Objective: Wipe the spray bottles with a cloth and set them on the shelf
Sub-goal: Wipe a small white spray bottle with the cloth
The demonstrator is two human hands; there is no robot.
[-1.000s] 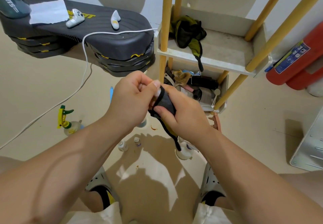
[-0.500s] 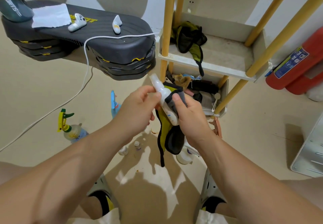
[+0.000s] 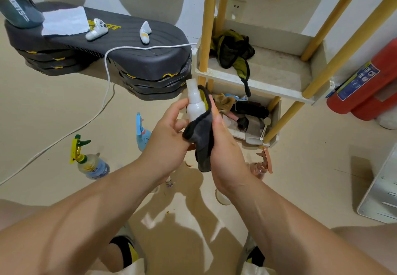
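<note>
My left hand (image 3: 166, 139) holds a small white spray bottle (image 3: 194, 102) upright in front of me, thumb and fingers round its lower body. My right hand (image 3: 225, 150) grips a dark grey cloth with a yellow inside (image 3: 200, 141), wrapped against the bottle's right side and base. The white shelf (image 3: 264, 90) with yellow poles stands just behind, and another dark and yellow cloth (image 3: 231, 50) lies on it. On the floor stand a clear bottle with a yellow-green trigger (image 3: 90, 163), a blue bottle (image 3: 142, 134) and a pink-topped bottle (image 3: 263, 165), partly hidden by my right wrist.
A stack of black step platforms (image 3: 133, 60) at the left carries two white controllers, a sheet of paper and a white cable. The shelf's lower tier (image 3: 249, 120) holds clutter. Red cylinders (image 3: 365, 90) lie at the right, a white metal rack (image 3: 382, 193) at the far right.
The white bottle has come out of the cloth and now stands upright with its cap showing. The cloth has slid down to the bottle's lower part, and both hands have risen slightly.
</note>
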